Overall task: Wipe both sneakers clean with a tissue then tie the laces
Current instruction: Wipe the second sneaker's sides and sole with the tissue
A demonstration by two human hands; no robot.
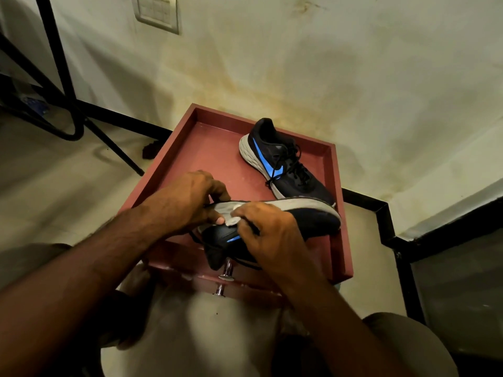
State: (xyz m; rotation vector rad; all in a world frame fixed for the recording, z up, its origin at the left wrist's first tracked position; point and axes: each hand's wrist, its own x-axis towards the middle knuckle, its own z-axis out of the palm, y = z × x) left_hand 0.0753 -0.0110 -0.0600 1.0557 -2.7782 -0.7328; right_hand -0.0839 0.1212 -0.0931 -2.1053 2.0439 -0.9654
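Over red tray (pixel 215 148), left hand (pixel 187 202) grips tilted sneaker (pixel 299 213); right hand (pixel 272 235) pinches tissue (pixel 235 220) against sole

A red rimmed cabinet top (pixel 215 156) carries two dark sneakers — one upright (pixel 283 159) behind the tipped one (pixel 296 213).

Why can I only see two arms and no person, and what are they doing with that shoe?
The camera sits on the person's head and looks down, so you see only their arms. There is no machine here, just two bare hands. The left hand grips a dark sneaker turned on its side at the heel end. The right hand pinches a small tissue against its pale sole to wipe it. The other sneaker, with a blue mark and loose laces, rests upright on the red tray-topped table.
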